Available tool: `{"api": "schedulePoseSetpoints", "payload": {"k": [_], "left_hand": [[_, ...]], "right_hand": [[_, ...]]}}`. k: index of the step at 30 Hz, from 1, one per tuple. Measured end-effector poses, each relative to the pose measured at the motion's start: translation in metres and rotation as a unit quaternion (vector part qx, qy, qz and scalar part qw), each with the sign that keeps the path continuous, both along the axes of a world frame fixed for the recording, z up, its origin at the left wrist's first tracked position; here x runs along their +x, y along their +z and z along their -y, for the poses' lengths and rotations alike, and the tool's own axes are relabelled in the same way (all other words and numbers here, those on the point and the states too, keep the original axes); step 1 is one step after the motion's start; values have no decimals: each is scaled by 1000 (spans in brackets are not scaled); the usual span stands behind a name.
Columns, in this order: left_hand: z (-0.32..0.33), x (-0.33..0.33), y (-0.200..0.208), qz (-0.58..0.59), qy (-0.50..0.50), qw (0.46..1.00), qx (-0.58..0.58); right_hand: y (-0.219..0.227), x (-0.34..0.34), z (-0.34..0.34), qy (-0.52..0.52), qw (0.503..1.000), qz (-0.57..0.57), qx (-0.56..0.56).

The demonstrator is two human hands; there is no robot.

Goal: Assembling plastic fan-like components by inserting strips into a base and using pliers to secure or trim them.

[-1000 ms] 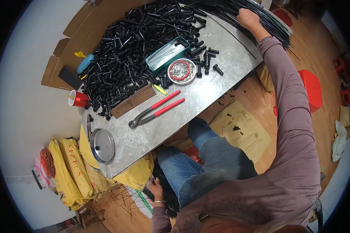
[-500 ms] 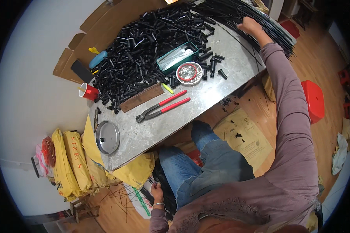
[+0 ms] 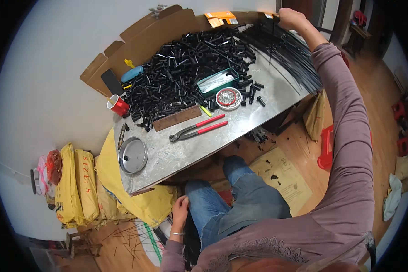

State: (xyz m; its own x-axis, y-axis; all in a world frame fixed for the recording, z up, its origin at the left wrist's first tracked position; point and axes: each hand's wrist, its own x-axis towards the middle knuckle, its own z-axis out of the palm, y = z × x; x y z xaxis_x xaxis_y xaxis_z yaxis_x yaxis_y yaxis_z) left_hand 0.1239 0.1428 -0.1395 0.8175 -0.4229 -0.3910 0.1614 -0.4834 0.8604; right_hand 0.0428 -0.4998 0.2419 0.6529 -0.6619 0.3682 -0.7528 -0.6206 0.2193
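My right arm reaches out to the far right of the table. There my right hand [image 3: 292, 20] is closed above the far end of a bundle of long thin black rods [image 3: 299, 61]; its grip is too small to make out. Low beside my left knee, my left hand [image 3: 180, 209] has its fingers curled together, and whatever is in them is hidden. Between the rods and the cardboard lies a large heap of short black bolt-like parts [image 3: 177, 68]. In front of it are red-handled pincers [image 3: 197, 128] and a brown flat bar [image 3: 177, 119].
A teal box [image 3: 218, 81] and a white bowl of small silvery pieces [image 3: 229, 99] stand beside the heap. A round metal tray [image 3: 133, 155] and red cup [image 3: 118, 105] are at left. Yellow sacks [image 3: 79, 186] stack beyond the table; a red stool [image 3: 326, 147] is on the floor.
My right hand has moved farther away, toward the table's back edge. My left hand has risen slightly beside my knee. The view has shifted, showing more of the table's far side.
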Motion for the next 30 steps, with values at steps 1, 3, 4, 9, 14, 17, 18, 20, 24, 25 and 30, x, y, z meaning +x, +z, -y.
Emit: {"api": "schedulePoseSetpoints", "payload": {"k": [1,3,4,9,14,17,18,20,24,25,30], "left_hand": [[17,-3,22,18,-23,998,-49],[59,-8,80,17,-80,991,-109],[82,-13,114,-6,-118,981,-157],[179,-37,251,-99,-292,870,-385],[247,-21,324,-76,-123,806,-574],[256,15,324,-82,31,788,-609],[253,24,327,-76,79,779,-617],[243,44,326,-57,102,782,-612],[201,75,351,22,-28,832,-553],[196,76,361,41,-57,833,-549],[197,90,375,130,-133,831,-524]], "right_hand": [[9,1,-11,2,1000,3,-8],[28,6,-33,25,999,-18,-24],[28,11,-50,33,998,18,-59],[66,15,-172,194,979,35,-54],[57,18,-278,378,923,-69,14],[-2,23,-310,422,905,44,32],[-26,31,-319,400,907,102,84],[-89,48,-308,526,751,264,300],[-129,55,-346,416,532,253,692],[-125,61,-356,413,496,287,708],[-159,123,-373,462,524,409,587]]}}
